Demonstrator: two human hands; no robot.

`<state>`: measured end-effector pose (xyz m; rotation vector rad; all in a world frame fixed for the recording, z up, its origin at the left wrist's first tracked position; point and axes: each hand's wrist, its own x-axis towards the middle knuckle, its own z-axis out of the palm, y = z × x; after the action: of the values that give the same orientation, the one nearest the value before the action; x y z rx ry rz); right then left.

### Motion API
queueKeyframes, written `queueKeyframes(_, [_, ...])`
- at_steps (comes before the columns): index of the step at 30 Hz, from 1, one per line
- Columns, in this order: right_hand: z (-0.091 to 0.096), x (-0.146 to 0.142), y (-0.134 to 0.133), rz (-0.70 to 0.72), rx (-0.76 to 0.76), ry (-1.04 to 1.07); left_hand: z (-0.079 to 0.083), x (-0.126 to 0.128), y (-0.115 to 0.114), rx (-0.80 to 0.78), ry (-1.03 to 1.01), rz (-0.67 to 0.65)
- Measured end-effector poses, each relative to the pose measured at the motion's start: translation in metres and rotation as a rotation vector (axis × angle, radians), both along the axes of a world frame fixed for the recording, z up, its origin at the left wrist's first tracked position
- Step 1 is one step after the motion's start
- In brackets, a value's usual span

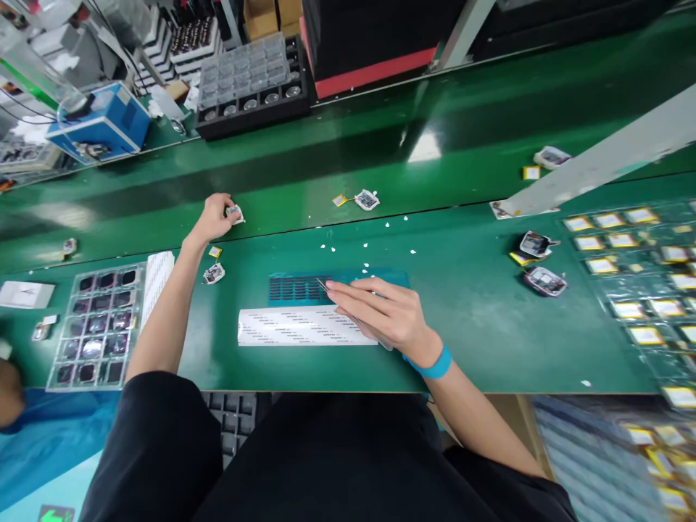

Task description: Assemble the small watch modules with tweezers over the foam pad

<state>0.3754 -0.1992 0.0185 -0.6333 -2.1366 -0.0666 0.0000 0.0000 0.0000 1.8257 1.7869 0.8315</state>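
Out to the left, my left hand point(214, 219) pinches a small white-framed circuit unit point(235, 214) on the green strip behind the table. My right hand point(388, 315) is closed around thin metal tweezers point(322, 286), whose tips are over a blue sheet point(304, 288) bearing rows of dark strips. In front of that sheet lies a white printed paper strip point(304, 326), partly under my right hand. Another circuit unit point(214, 273) with a yellow-edged battery point(215, 251) rests on the table just below my left hand.
A further circuit unit point(367, 200) sits on the green strip, with white scraps scattered nearby. To the left is a clear tray point(98, 326) of dark squares. A slanted metal post point(598, 156) and batteries in clear trays point(647, 290) occupy the right. A co-worker's arm shows far left.
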Motion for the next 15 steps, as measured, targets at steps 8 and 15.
queueKeyframes(8, [-0.008,-0.011,-0.003,-0.027,-0.33,0.297,0.012,0.093,-0.111,0.065,-0.498,-0.121])
queueKeyframes(15, [-0.007,-0.015,-0.007,-0.164,-0.433,0.213,0.026,0.179,-0.201,-0.19,-0.787,-0.256])
